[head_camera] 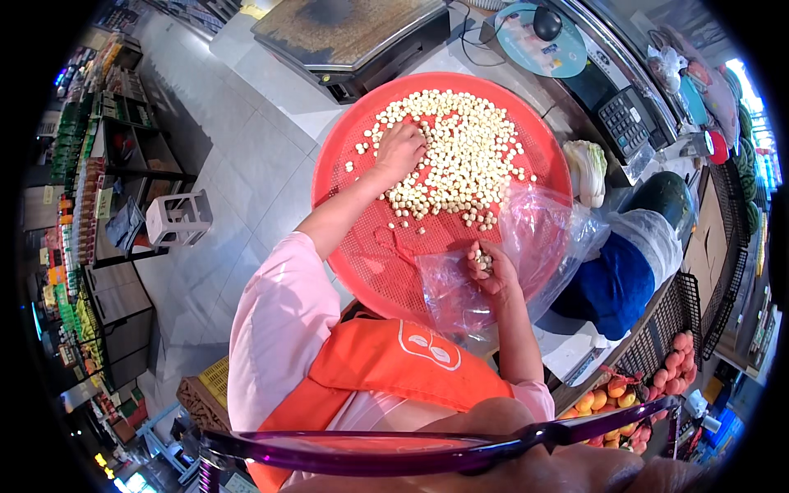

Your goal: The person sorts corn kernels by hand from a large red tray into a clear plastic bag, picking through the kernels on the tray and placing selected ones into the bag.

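A large round red plastic sieve tray (382, 271) lies before me with many small pale round seeds, likely lotus seeds (465, 148), spread over its upper half. My left hand (402, 148) rests with bent fingers at the left side of the seeds; whether it grips any is hidden. Above the tray's near right part, my right hand (493, 269) is cupped, palm up, round several of the seeds. A clear plastic bag (536, 234) lies beneath and beside my right hand, over the tray's lower right edge.
Beyond the tray stands a weighing scale (351, 37). At right are a keypad (624, 123), a napa cabbage (584, 172), a dark green melon (662, 196) and a blue cloth (610, 283). Fruit (598, 400) lies at lower right. A plastic stool (179, 217) stands left.
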A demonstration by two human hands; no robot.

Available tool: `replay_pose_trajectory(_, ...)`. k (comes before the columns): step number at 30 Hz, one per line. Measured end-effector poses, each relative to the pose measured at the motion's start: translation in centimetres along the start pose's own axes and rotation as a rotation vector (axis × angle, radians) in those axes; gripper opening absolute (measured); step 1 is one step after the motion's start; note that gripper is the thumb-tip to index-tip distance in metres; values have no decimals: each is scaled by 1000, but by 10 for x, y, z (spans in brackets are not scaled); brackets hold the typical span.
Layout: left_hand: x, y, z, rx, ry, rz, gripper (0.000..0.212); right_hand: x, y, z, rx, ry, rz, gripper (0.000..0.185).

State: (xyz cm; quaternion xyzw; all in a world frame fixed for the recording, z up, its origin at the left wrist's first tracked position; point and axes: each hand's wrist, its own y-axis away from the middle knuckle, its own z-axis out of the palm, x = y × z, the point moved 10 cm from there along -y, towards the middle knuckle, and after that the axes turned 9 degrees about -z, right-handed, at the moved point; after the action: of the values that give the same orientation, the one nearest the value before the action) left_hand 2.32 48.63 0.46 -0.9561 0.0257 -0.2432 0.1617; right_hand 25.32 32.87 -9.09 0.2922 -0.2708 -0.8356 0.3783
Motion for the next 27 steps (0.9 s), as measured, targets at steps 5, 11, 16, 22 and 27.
replay_pose_trajectory(5,-6,-6,10,-41,-31,-103,11,1,-2,-3,-2,-6,-15,17)
replay_pose_trajectory(11,-18,-9,-9,-16,143,-172,5,1,-2,-4,-5,-3,-17,19)
replay_pose_trajectory(16,-52,-39,-23,180,85,-232,20,0,-1,-1,-11,5,-19,19)
replay_pose_trajectory(22,-19,-64,27,-24,-103,-81,32,0,-2,-1,-17,-11,-17,17)
replay_pose_trajectory(27,61,-29,55,-194,-62,196,41,1,-5,-7,-15,-17,-19,16)
